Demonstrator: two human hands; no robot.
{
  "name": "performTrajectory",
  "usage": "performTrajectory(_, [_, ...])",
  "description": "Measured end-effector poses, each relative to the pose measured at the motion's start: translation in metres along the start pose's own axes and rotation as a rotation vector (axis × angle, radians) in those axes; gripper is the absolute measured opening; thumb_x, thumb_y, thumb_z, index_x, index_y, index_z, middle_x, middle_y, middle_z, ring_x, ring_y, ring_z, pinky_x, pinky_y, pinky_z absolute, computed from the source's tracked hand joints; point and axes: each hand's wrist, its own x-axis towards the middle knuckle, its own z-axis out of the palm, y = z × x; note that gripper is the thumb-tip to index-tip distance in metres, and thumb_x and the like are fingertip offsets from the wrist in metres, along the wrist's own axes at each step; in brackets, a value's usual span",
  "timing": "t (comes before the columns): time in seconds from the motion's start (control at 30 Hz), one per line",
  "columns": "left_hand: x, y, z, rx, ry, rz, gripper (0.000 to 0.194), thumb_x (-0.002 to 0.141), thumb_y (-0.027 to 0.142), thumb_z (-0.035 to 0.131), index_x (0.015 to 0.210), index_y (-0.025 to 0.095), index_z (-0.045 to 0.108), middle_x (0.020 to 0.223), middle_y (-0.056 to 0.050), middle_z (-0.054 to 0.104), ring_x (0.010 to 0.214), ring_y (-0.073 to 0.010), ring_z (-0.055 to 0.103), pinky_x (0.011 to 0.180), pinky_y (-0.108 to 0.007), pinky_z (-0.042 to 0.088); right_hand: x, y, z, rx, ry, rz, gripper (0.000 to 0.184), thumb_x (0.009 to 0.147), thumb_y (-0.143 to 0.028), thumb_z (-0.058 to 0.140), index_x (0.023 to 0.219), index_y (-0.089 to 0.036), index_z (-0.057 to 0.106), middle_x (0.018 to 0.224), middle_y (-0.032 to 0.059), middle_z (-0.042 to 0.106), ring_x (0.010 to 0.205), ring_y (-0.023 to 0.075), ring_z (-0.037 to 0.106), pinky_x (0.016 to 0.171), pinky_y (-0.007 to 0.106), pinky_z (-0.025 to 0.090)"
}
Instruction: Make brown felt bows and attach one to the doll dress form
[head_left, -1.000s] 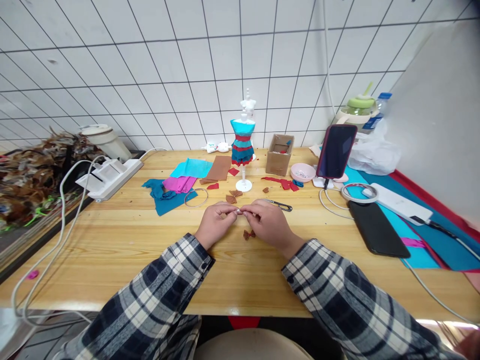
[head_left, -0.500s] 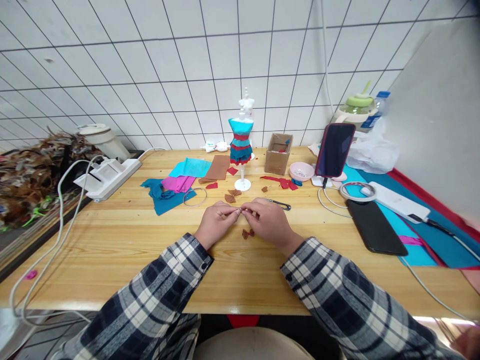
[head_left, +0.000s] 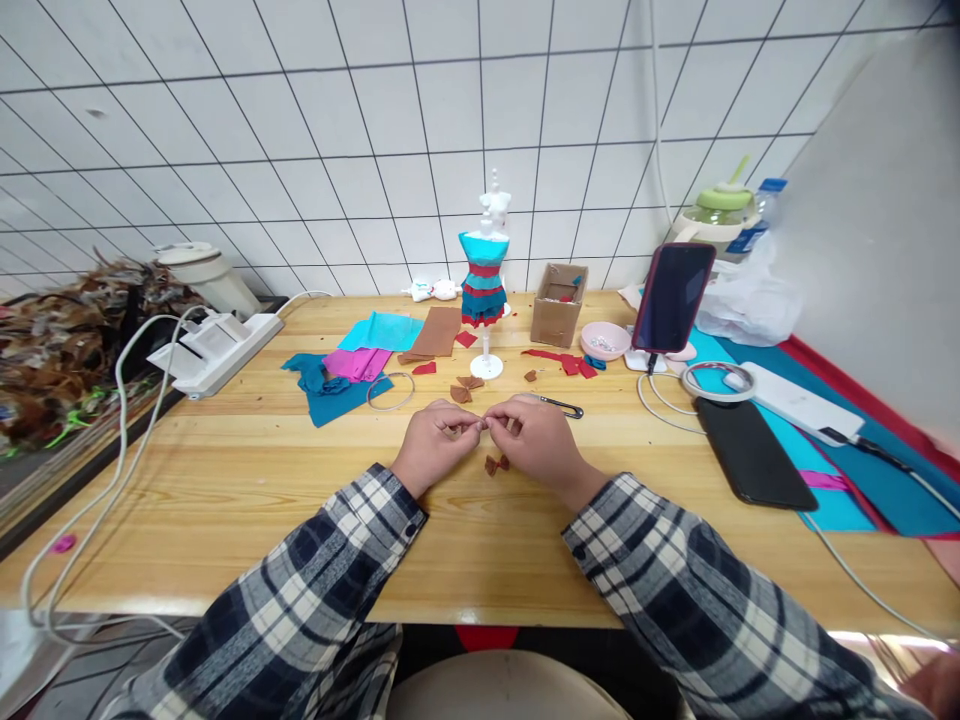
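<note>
My left hand [head_left: 441,441] and my right hand [head_left: 536,440] meet above the table, thumbs and forefingers pinched together. Whatever sits between the fingertips is too small to make out. Just below them lies a small brown bow [head_left: 496,465] with a red middle. Beyond my fingers rest folded brown paper pieces [head_left: 466,389]. Partly covered by my right hand is a pair of black-handled snips or a similar tool [head_left: 564,408]. Farther back stands a miniature dress form [head_left: 486,366] wearing a turquoise, red and blue layered dress [head_left: 484,280].
Coloured sheets [head_left: 381,331] and a metal ring [head_left: 391,391] lie left. A cardboard box [head_left: 559,305], pink bowl [head_left: 605,341] and propped phone [head_left: 673,297] stand at the back right. A black phone [head_left: 754,455] and power bank [head_left: 799,402] lie right; a power strip [head_left: 217,355] lies left.
My hands stay pinched together in nearly the same place, with only slight finger movement. The camera view has shifted a little; the objects on the table look unmoved.
</note>
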Motion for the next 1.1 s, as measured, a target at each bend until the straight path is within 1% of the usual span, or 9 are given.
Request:
performTrajectory(0.1, [-0.0002,-0.0002,-0.0005,-0.028,-0.006,-0.026,0.017,0.081,0.028,0.061,0.077,0.021,0.075,0.074,-0.004,0.073,0.072,-0.0165,0.064,0.066,-0.026,0.049,0.0003,0.0012,0.0018,0.053,0.021,0.036,0.014,0.083,-0.022,0.059,0.084,-0.02,0.072,0.075,0.0027,0.069,0.069,0.015,0.06,0.063,0.026,0.043])
performTrajectory(0.2, [-0.0006,-0.0007,-0.0014,-0.067,0.004,-0.061,0.019,0.082,0.031,0.061,0.082,0.019,0.076,0.076,-0.005,0.073,0.071,-0.0165,0.064,0.066,-0.027,0.048,-0.0004,0.0009,0.0017,0.055,0.034,0.021,0.017,0.084,-0.022,0.057,0.09,-0.02,0.073,0.076,0.0033,0.068,0.069,0.015,0.06,0.063,0.026,0.043])
performTrajectory(0.3, [-0.0007,-0.0014,-0.0022,-0.111,0.02,-0.097,0.021,0.082,0.033,0.062,0.08,0.017,0.075,0.073,-0.005,0.072,0.068,-0.016,0.063,0.064,-0.026,0.047,-0.0012,-0.0007,0.0004,0.052,0.02,-0.032,0.019,0.084,-0.02,0.056,0.093,-0.02,0.073,0.074,0.0027,0.067,0.069,0.0148,0.059,0.063,0.026,0.042])
performTrajectory(0.4, [-0.0005,-0.0018,-0.0027,-0.166,0.011,-0.14,0.022,0.081,0.033,0.062,0.078,0.015,0.074,0.071,-0.005,0.072,0.066,-0.0158,0.063,0.062,-0.025,0.046,-0.002,-0.0021,-0.0002,0.028,0.004,-0.07,0.02,0.085,-0.02,0.055,0.094,-0.02,0.073,0.073,0.0023,0.066,0.07,0.0147,0.058,0.065,0.026,0.041])
performTrajectory(0.53, [-0.0009,-0.0017,-0.0029,-0.196,0.002,-0.171,0.021,0.078,0.032,0.063,0.075,0.013,0.073,0.068,-0.005,0.07,0.064,-0.0152,0.061,0.06,-0.025,0.046,-0.0033,-0.0036,0.0001,-0.002,-0.002,-0.093,0.02,0.086,-0.02,0.054,0.093,-0.019,0.073,0.076,0.0032,0.066,0.072,0.0148,0.059,0.065,0.026,0.041])
performTrajectory(0.67, [-0.0015,-0.003,-0.003,-0.235,0.003,-0.204,0.021,0.076,0.031,0.062,0.071,0.013,0.071,0.067,-0.005,0.069,0.062,-0.0149,0.061,0.06,-0.025,0.046,-0.0048,-0.006,-0.0003,-0.01,-0.027,-0.124,0.022,0.088,-0.021,0.052,0.096,-0.02,0.072,0.08,0.0047,0.068,0.076,0.0153,0.06,0.068,0.026,0.043])
performTrajectory(0.77, [-0.0008,-0.0048,-0.0031,-0.252,0.001,-0.213,0.02,0.076,0.031,0.062,0.069,0.013,0.069,0.065,-0.004,0.068,0.061,-0.0144,0.06,0.059,-0.024,0.046,-0.0054,-0.0071,-0.0003,-0.022,-0.032,-0.134,0.023,0.089,-0.022,0.051,0.097,-0.02,0.072,0.079,0.0042,0.068,0.075,0.0149,0.06,0.068,0.026,0.042])
performTrajectory(0.9, [0.0007,-0.0039,-0.0034,-0.204,-0.006,-0.179,0.02,0.075,0.03,0.061,0.067,0.014,0.069,0.062,-0.003,0.067,0.058,-0.0133,0.058,0.056,-0.023,0.045,-0.0045,-0.0058,0.0015,0.004,-0.02,-0.059,0.018,0.087,-0.025,0.057,0.093,-0.021,0.073,0.075,0.0022,0.067,0.069,0.0138,0.059,0.063,0.026,0.041])
performTrajectory(1.1, [-0.0001,0.0037,-0.0029,-0.052,0.01,-0.052,0.014,0.073,0.023,0.061,0.063,0.017,0.069,0.062,-0.002,0.068,0.061,-0.0133,0.059,0.06,-0.023,0.045,-0.0012,-0.002,0.0046,0.132,0.002,0.087,0.011,0.08,-0.023,0.063,0.08,-0.022,0.073,0.074,0.0006,0.07,0.063,0.0131,0.059,0.063,0.025,0.043])
